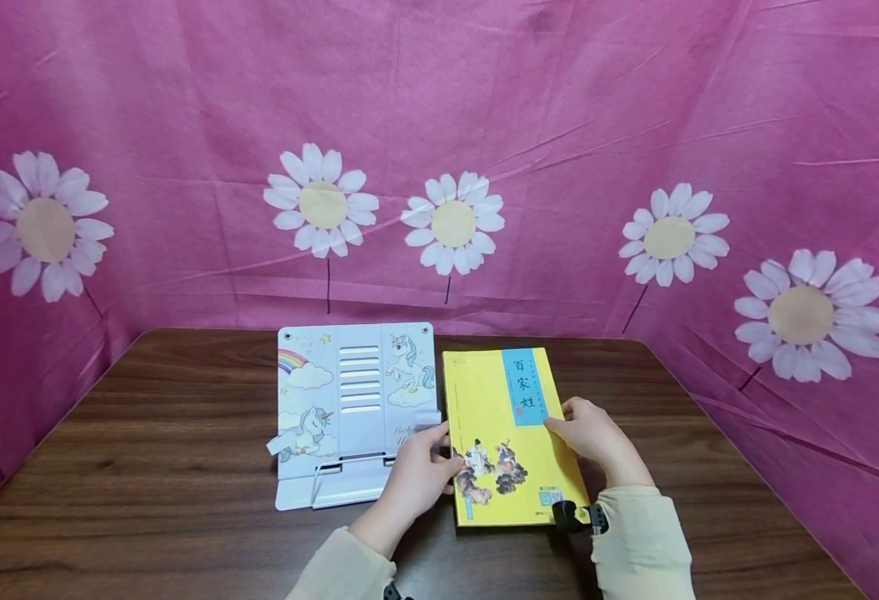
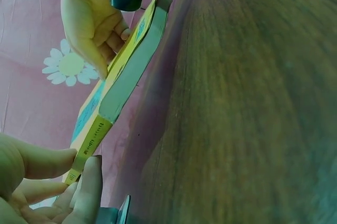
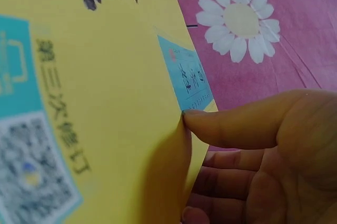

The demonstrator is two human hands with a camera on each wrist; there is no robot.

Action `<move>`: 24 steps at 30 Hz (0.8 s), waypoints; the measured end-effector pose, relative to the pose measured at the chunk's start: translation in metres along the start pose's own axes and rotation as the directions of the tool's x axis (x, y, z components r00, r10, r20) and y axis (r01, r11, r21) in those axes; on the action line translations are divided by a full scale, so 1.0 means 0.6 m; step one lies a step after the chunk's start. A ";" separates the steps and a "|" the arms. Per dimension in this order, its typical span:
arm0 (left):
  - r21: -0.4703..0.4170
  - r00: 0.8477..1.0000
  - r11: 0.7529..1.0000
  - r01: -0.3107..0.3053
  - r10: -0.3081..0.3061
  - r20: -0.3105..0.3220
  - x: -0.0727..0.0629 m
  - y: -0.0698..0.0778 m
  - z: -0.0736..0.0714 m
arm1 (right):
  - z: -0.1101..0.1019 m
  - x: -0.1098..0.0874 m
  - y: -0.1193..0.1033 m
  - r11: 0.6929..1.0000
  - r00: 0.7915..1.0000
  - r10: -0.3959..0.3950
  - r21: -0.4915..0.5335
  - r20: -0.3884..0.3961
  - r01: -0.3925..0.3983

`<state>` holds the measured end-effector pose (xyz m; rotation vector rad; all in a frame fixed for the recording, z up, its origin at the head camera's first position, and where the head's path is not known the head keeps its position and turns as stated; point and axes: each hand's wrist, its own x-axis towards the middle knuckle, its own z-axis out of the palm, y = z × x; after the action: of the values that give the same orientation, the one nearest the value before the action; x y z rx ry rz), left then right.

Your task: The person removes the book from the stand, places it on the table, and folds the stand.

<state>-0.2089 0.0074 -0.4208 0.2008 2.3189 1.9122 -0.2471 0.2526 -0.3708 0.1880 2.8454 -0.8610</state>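
A yellow book [image 1: 495, 400] with a blue title panel and painted figures on its cover is held between both hands. My left hand [image 1: 418, 471] pinches it at the spine, thumb on the cover and fingers beneath, as the left wrist view also shows. At the opposite long edge, my right hand [image 1: 596, 437] grips it with the thumb on the cover [image 3: 121, 97] and the fingers behind. The left wrist view shows the book [image 2: 131, 66] tilted and raised off the table. Left of it stands a white book stand [image 1: 360, 383] with unicorn pictures, partly overlapped by my left hand.
The brown wooden table [image 1: 162, 467] carries the stand. A pink cloth [image 1: 544, 100] with large white daisies hangs behind the table and along its sides. The stand has slots in its back panel, side clips and a wire support [image 1: 349, 467] at the bottom.
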 end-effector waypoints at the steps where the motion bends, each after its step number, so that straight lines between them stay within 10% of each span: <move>1: 0.004 1.000 1.000 0.003 -0.003 0.001 0.000 0.000 0.000 | 0.000 0.000 0.000 1.000 1.000 0.000 0.005 0.000 0.000; 24: 0.009 0.998 1.000 0.005 -0.006 0.057 -0.002 0.004 0.001 | -0.002 0.003 0.020 0.998 0.999 0.029 0.061 0.028 -0.031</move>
<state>-0.2075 0.0080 -0.4182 0.2462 2.2893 1.8693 -0.2473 0.2633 -0.3767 0.2248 2.7857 -0.9382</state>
